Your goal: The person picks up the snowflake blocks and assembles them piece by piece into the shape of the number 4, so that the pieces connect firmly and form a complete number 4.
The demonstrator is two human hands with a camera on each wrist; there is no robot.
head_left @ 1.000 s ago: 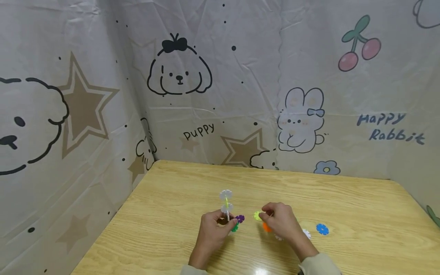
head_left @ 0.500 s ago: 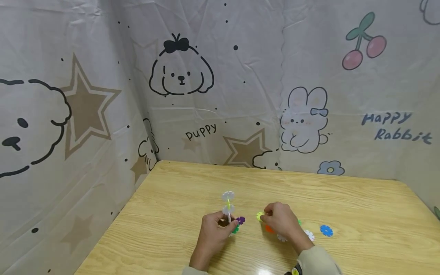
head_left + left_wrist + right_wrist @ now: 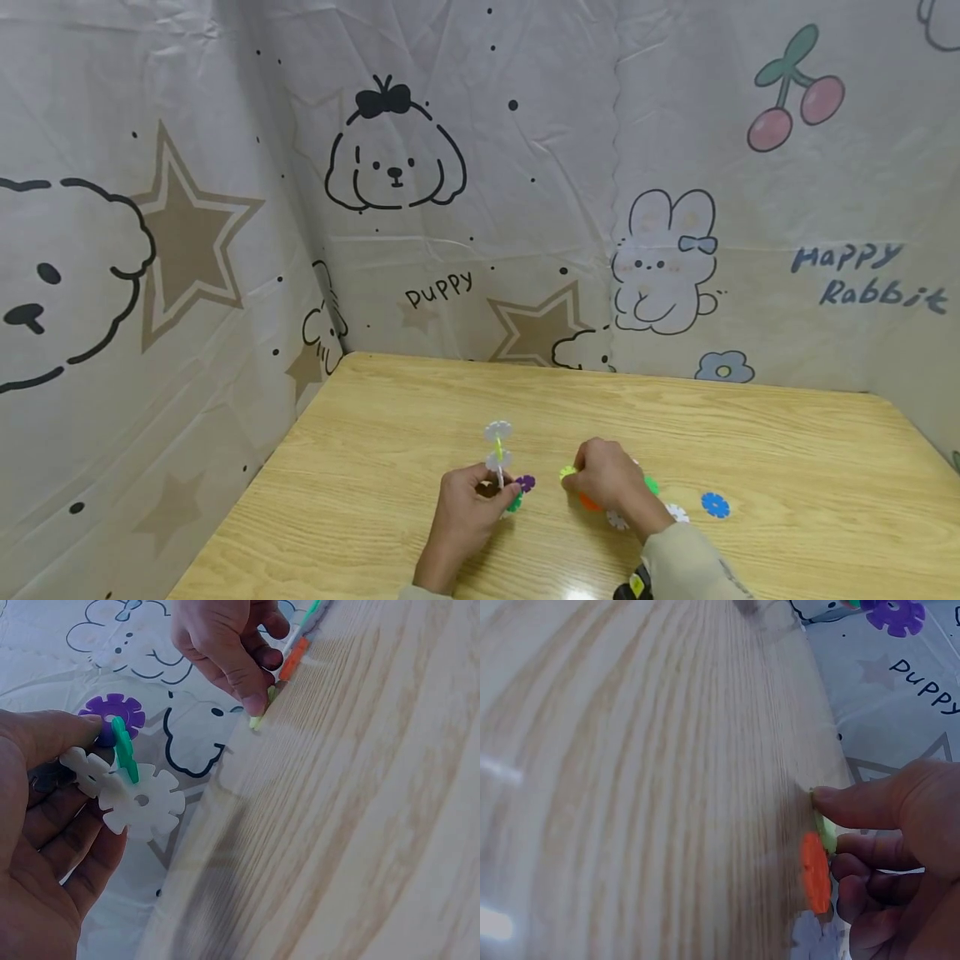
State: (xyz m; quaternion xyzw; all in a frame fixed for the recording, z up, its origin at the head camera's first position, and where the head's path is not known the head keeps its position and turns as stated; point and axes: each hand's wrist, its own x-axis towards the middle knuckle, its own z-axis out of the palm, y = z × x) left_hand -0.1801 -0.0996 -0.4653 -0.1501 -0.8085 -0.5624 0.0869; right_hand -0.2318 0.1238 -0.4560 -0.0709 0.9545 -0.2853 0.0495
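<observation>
Yellow notched interlocking disc [image 3: 567, 472], head view: located on the wood-grain table [image 3: 345, 500], at 9 o'clock from the right hand [image 3: 609, 477]. Compared with half a second ago, the right hand covers more of this disc, and more of the loose green disc [image 3: 651, 485] shows at 3 o'clock from that hand. An orange disc [image 3: 590, 502] lies at 7 o'clock, partly covered; a blue disc [image 3: 715, 505] lies further out, between 3 and 4 o'clock. The left hand [image 3: 465, 510] is unchanged: thumb and fingers grip the joined disc assembly [image 3: 498, 430], whose stack of white and yellow discs rises toward 1 o'clock, with a purple disc [image 3: 527, 483] at 2 o'clock.

Left wrist view: the left thumb lies against the assembly near the purple disc; a dark green disc [image 3: 124, 750] stands edge-on at about 5 o'clock from the purple one. The right hand is at 1 o'clock, well apart from the assembly.

Right wrist view: the right thumb and a finger pinch the yellow disc by its edges, with the orange disc at 7 o'clock, just beside it. Judgement: the added cover indicates a pick-up grip being secured; the yellow disc is not yet joined to the assembly.
</observation>
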